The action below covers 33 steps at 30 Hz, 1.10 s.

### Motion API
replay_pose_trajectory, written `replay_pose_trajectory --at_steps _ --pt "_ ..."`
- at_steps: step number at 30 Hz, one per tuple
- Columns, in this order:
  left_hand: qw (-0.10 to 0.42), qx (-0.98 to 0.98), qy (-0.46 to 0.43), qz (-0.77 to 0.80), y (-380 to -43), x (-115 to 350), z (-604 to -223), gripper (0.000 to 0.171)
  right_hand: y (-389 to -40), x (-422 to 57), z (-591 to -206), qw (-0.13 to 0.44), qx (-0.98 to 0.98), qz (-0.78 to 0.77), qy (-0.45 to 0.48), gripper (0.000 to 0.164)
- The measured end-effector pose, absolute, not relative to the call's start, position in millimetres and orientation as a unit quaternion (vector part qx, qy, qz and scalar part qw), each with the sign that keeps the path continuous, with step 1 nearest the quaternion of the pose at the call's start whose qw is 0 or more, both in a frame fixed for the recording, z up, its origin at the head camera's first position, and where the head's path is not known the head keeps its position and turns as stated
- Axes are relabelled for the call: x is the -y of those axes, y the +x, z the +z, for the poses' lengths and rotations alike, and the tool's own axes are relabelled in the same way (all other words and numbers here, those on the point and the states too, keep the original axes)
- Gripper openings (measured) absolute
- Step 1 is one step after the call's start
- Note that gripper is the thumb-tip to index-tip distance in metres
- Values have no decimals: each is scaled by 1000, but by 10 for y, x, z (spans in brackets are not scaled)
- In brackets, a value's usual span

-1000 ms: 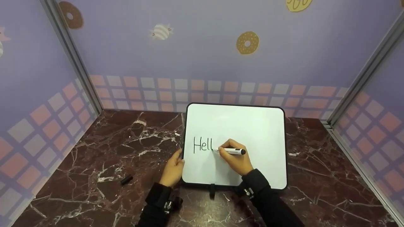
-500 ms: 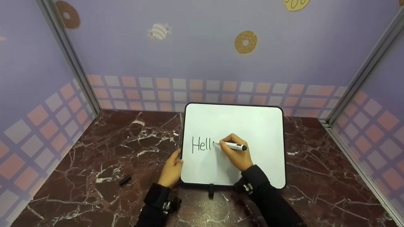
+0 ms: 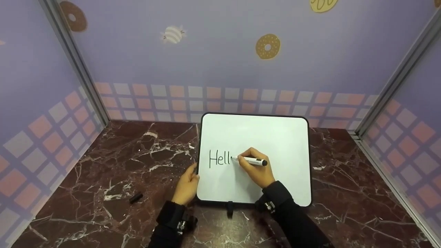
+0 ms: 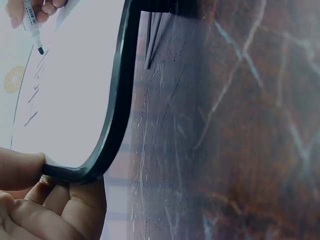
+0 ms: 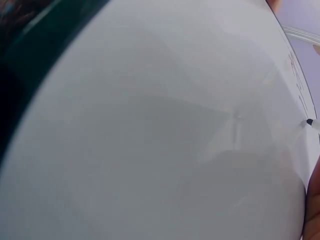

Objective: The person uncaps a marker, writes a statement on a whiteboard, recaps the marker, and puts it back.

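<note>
On the bench (image 3: 155,144), the whiteboard (image 3: 275,137) has the wall (image 3: 220,65) behind at twelve o'clock, the marker cap (image 3: 136,198) between eight and nine, and lettering (image 3: 222,159) at the marker's (image 3: 254,161) nine.

The handwritten letters "Hell" (image 3: 219,158), a capital H followed by three small letters, stood in black strokes on the left part of the whiteboard (image 3: 275,137). The white marker (image 3: 250,159) bore small dark print (image 4: 31,18), barcode-like in the left wrist view, but its lettering was too small to read.
</note>
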<state>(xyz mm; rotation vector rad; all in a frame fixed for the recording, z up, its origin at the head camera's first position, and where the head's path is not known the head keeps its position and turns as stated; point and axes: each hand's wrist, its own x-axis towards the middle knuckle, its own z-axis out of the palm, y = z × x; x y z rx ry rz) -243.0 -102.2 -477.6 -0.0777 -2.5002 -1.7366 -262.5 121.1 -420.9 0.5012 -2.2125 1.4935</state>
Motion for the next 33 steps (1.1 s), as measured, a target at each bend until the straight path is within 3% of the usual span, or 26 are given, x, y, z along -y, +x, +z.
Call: replay_pose_trajectory --at_steps 14,33 --pt "47 818 -14 -573 -2425 1024 -4762 47 -2598 -1242 -4237 186 805 531 187 9" --pt "44 828 -16 -558 -2429 1025 -4767 47 -2577 -1271 -4242 198 796 553 144 10"
